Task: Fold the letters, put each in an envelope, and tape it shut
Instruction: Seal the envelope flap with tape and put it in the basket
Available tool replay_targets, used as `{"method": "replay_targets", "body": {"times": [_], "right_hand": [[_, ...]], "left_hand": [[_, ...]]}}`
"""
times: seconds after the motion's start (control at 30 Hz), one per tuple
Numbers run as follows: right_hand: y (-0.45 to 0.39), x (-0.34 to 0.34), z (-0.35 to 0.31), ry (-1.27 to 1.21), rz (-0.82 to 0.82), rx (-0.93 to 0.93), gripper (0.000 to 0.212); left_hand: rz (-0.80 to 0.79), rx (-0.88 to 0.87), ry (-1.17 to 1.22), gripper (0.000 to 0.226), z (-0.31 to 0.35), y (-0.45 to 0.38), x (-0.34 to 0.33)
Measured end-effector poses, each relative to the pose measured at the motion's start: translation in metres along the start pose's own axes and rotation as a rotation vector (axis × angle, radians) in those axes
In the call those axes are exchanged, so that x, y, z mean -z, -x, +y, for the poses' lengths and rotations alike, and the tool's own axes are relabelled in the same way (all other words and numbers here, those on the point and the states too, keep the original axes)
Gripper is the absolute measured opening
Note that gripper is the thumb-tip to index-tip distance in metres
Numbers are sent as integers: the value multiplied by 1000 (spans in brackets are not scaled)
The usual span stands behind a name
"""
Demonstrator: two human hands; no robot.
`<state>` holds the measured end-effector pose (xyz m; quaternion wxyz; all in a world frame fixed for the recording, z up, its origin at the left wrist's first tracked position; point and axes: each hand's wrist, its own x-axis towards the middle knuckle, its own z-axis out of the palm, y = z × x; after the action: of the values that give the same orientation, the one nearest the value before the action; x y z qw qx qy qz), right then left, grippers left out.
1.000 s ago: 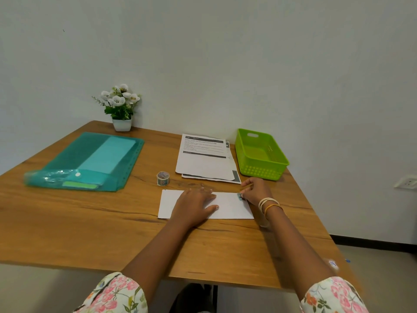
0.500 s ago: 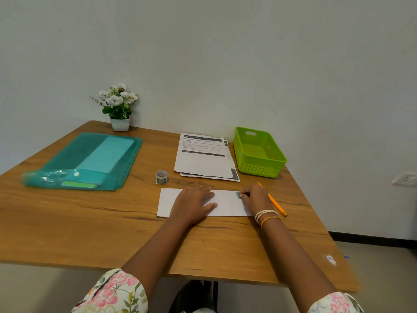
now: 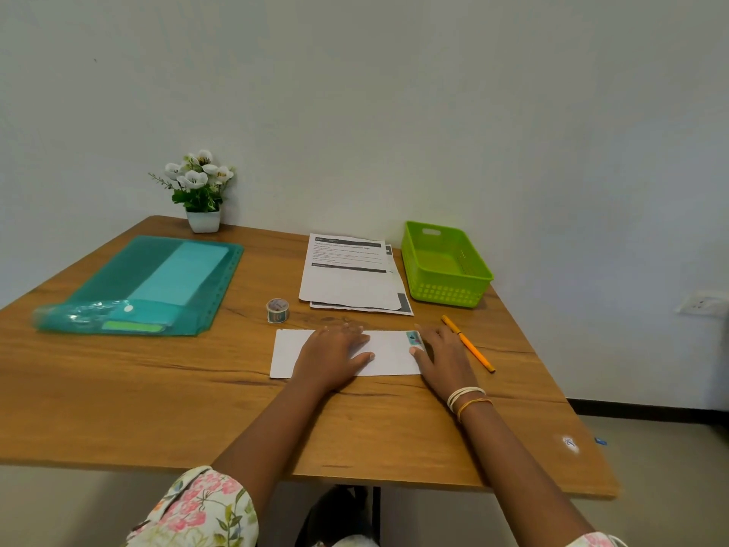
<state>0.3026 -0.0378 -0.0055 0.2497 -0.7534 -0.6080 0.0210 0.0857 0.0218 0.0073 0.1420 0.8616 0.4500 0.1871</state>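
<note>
White envelope (image 3: 388, 351) lies flat on the wooden bench (image 3: 157, 396), just below centre of frame, long side running L-R. Left hand (image 3: 331, 355) is spread flat on the envelope's middle, fingers straight, palm down, pressing it to the bench. Right hand (image 3: 442, 359) sits at the envelope's right end, fingers extended and relaxed, thumb tip touching the paper beside a small teal strip of tape (image 3: 413, 338) stuck across that end; nothing gripped in either hand. Bangles show on the right wrist. Just right of the right hand, an orange pencil (image 3: 467, 343) lies diagonally on the bench, apart from the envelope. Tape roll (image 3: 277, 310) stands above-left of the envelope, near but not touching. Stack of printed letters (image 3: 351, 284) lies above the envelope, centre frame, w/ a green basket (image 3: 447, 298) just beside it to the right. Teal plastic folder (image 3: 150, 286) at left of frame; potted white flowers (image 3: 201, 191) at upper left, against the wall.
</note>
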Motion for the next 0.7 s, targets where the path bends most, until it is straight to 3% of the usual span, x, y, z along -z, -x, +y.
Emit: {"method": "replay_targets", "body": {"times": [0.07,0.13,0.27,0.7], "right_hand": [[1,-1,-1,27,39,101,41],[0,-2,-3,69,-33,140,40],[-2,0,-3,208,-142,145,43],[4,2,-4,217,-176,129,48]], "left_hand": [[2,-1,2,49,0,0,0],[2,-6,-1,49,0,0,0],[6,1,-7,49,0,0,0],[-17,10,-21,50,3,2,4]]}}
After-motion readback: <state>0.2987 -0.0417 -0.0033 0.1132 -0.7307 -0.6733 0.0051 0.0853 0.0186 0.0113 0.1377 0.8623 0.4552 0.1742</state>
